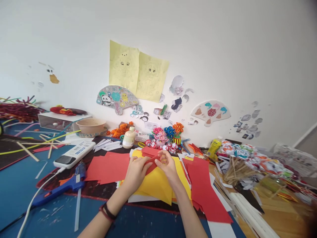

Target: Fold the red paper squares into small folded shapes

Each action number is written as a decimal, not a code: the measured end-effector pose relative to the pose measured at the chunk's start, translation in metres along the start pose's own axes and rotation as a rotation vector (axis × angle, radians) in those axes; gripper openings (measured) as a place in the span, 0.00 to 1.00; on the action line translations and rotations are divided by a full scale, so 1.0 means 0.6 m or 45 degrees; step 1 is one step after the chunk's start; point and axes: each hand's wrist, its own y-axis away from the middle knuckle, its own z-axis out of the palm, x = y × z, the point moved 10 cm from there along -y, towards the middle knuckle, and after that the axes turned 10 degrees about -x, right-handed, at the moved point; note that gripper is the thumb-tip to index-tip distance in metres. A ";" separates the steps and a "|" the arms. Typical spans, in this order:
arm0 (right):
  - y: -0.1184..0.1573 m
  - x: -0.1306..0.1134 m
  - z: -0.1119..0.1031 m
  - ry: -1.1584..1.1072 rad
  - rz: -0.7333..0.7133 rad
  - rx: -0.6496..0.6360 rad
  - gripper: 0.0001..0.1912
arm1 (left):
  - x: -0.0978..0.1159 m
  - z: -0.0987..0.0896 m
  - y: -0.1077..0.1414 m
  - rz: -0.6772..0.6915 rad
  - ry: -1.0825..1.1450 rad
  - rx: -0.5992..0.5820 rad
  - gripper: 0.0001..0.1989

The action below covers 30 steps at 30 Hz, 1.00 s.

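Observation:
A piece of red paper is pinched between my two hands, above the middle of the table. My left hand grips its left side, fingers bent over it. On the right side, my right hand has its thumb and fingertips closed on the paper. Beneath both hands lies a stack of yellow paper. Sheets of red paper spread out to the left, and more red sheets lie on the right. A cream-coloured bottle stands just behind my left hand.
On the left are a blue glue gun, a white power strip with a cable, and a round bowl. Pipe-cleaner flowers line the wall. To the right stand a yellow bottle and bundled wooden sticks.

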 end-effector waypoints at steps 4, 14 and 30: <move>-0.002 0.011 0.024 -0.031 0.003 -0.103 0.10 | 0.002 0.021 0.001 -0.029 0.048 -0.088 0.13; 0.006 0.057 -0.075 -0.104 0.159 0.297 0.14 | 0.009 0.045 0.005 -0.051 0.259 -0.236 0.10; 0.015 0.093 -0.118 -0.306 0.145 0.458 0.15 | -0.033 0.001 0.000 -0.207 0.358 0.017 0.12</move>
